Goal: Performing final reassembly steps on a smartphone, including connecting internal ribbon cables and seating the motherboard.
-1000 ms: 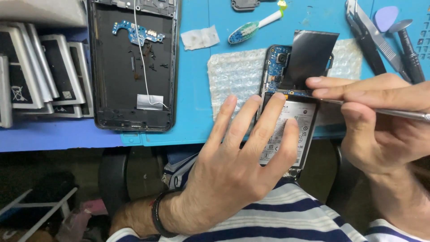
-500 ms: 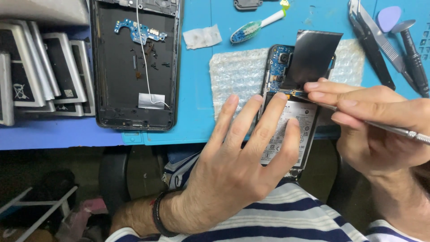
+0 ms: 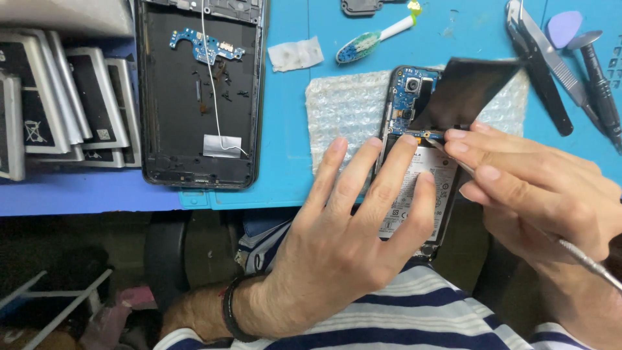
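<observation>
Head view, single entry. Left hand (image 3: 353,243): fingers (image 3: 387,175) spread flat, lying across the opened phone (image 3: 414,162) and pinning it down; fingertips end just short of the exposed blue circuit board (image 3: 408,97) at the phone's top. The phone overhangs the near table edge toward the striped shirt (image 3: 427,311), its upper half on a sheet of bubble wrap (image 3: 343,107), dimpled and translucent. White-labelled battery (image 3: 424,188) shows between the left fingers. Right hand (image 3: 538,188): fingers pressed together, pinching a thin metal spudger (image 3: 583,259), its tip at the seam just beyond the left fingertips, beneath a lifted dark glossy panel (image 3: 466,87) tilted up to the right. Open room: a bare strip of blue mat (image 3: 285,162) left of the left fingers; little clearance right of the right hand, where tweezers (image 3: 544,52), a black screwdriver (image 3: 599,84) and a lilac pick (image 3: 562,27) lie close together. Beyond the fingertips: a toothbrush (image 3: 372,40) with blue-green bristles and a crumpled white scrap (image 3: 296,54). Far left of the left hand: a second phone frame (image 3: 197,97), black, gutted, with a small blue board and a white wire; then a fanned stack of flat batteries (image 3: 58,104), grey-edged. Surface: smooth blue work mat on a blue table edge; below it, dim floor and a dark stool (image 3: 165,259).
</observation>
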